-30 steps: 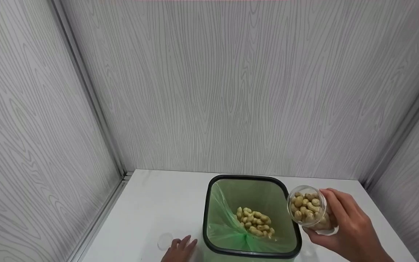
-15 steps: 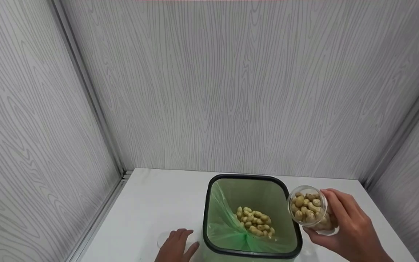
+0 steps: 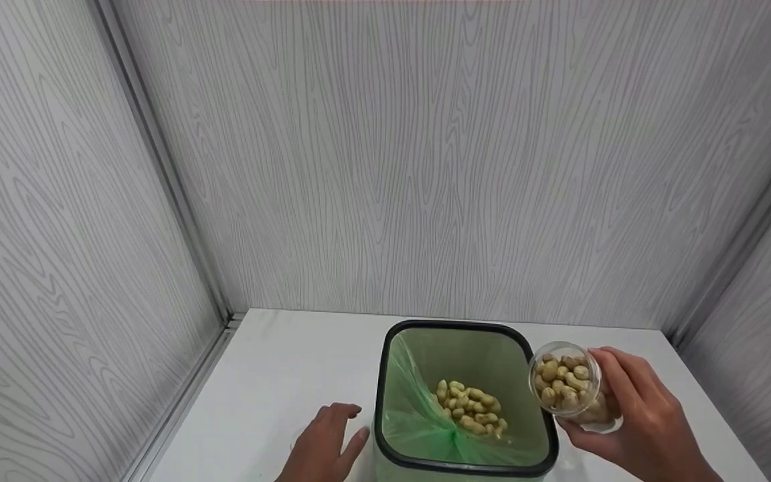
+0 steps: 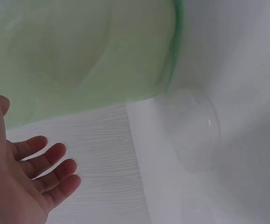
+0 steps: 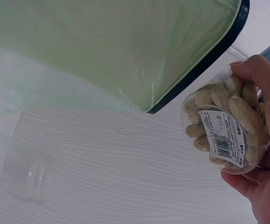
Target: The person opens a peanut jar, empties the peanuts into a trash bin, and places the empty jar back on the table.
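Observation:
My right hand (image 3: 653, 418) grips a clear plastic jar (image 3: 596, 422) full of peanuts in shells (image 3: 563, 385), tilted with its mouth toward the head camera. It is beside the bin's right rim. In the right wrist view the jar bears a white label (image 5: 223, 138) with a barcode. A light green bin (image 3: 543, 448) with a black rim and green liner bag (image 3: 419, 428) stands between my hands. More peanuts (image 3: 469, 408) lie inside it. My left hand (image 3: 322, 445) is left of the bin, fingers relaxed and apart, holding nothing.
A clear plastic container (image 4: 195, 133) stands beside the bin on the white table (image 3: 292, 361); part of another shows at the view's lower edge. The right wrist view also has a clear container (image 5: 27, 175). Grey wood-grain panels (image 3: 425, 167) enclose the back and sides.
My left hand has risen further into view beside the bin, its thumb spreading from the fingers and covering most of a clear round thing there. My right hand and the jar stay nearly still.

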Motion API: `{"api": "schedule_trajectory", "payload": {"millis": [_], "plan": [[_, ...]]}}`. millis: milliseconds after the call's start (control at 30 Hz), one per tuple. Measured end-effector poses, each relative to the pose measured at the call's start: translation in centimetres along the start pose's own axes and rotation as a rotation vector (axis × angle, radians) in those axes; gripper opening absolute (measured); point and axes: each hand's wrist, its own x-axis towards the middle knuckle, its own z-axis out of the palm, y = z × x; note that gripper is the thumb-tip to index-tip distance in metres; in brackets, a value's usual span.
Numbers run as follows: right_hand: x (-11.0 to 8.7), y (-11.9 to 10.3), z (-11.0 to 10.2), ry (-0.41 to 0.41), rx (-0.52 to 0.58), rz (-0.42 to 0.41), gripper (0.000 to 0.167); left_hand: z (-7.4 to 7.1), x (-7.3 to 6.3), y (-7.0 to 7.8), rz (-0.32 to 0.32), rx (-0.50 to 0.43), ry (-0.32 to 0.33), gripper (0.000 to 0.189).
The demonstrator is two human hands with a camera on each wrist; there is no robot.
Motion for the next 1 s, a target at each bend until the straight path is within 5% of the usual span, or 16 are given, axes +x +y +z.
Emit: {"api": "schedule_trajectory", "payload": {"millis": [533, 1000], "plan": [[0.0, 0.1, 0.0, 0.008, 0.011, -0.001, 0.088, -3.2, 1.0, 1.8, 0.135, 0.016, 0.039, 0.043], [-0.2, 0.1, -0.1, 0.0, -0.004, 0.008, 0.091, -4.8, 1.7, 2.9, 0.296, 0.1, 0.193, 0.026]]}}
